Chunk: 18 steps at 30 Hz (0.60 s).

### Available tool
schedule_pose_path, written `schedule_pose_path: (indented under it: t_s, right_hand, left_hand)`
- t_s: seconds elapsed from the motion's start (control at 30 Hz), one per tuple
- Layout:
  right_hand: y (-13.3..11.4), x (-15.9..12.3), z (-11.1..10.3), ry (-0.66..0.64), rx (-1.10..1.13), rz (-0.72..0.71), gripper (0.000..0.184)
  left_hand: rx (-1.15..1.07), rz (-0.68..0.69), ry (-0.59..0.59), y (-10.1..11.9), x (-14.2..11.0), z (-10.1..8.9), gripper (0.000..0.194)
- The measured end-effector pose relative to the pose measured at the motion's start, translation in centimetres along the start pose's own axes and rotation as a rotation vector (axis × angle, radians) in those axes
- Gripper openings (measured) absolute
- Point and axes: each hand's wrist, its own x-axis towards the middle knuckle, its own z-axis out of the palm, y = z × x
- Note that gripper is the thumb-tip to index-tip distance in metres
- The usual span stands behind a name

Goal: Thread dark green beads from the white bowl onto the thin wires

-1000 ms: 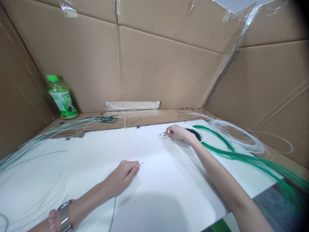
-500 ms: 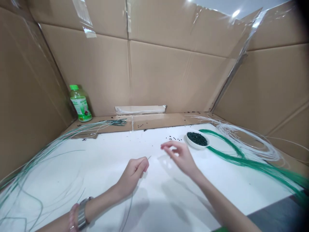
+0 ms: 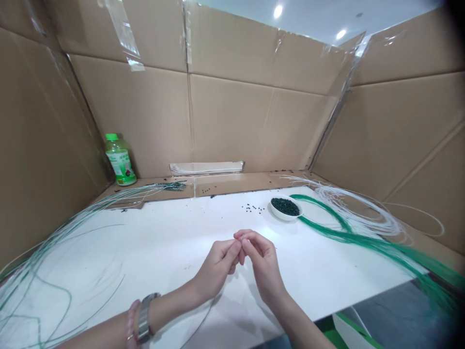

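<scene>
My left hand [image 3: 218, 265] is shut on a thin grey wire [image 3: 205, 317], which trails down toward the board. My right hand [image 3: 262, 264] is raised against it, and the fingertips of both hands meet at about the wire's upper end. Whatever the right fingertips pinch is too small to make out. Beyond the hands stands a white bowl [image 3: 279, 216] heaped with dark green beads, and loose beads [image 3: 252, 208] lie scattered to its left. A watch [image 3: 144, 317] and a beaded bracelet [image 3: 131, 322] circle my left wrist.
A white board [image 3: 145, 257] lies inside cardboard walls [image 3: 232, 121]. Long green-and-white wires [image 3: 54, 242] spread at the left, with green [image 3: 348, 236] and white [image 3: 348, 206] bundles at the right. A green-capped bottle [image 3: 119, 160] stands at the back left.
My right hand has moved from near the bowl to my left hand, and their fingertips now meet. The view has tilted and shifted slightly, and the bowl appears further left.
</scene>
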Motion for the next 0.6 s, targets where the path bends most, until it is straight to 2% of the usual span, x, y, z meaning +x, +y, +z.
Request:
schedule_pose_path:
  t_s: [0.1,0.17,0.27,0.6]
  right_hand:
    - [-0.2,-0.5,-1.1,0.02,-0.026,-0.024,0.019]
    - [-0.4,-0.7,-1.9,0.027,-0.06,-0.042,0.017]
    - [-0.4,-0.9,-2.7,0.027,-0.115,-0.051,0.016]
    - [-0.8,-1.4,-2.6,0.033,-0.179,-0.055,0.016]
  left_hand:
    - [0.044,0.033,-0.042,0.9,0.7,-0.1,0.038]
    - [0.071,0.053,-0.004,1.7,1.0,-0.3,0.025]
    - [0.085,0.094,0.065,2.7,1.2,-0.4,0.014]
    - [0.019,0.128,0.051,2.9,0.8,0.3,0.012]
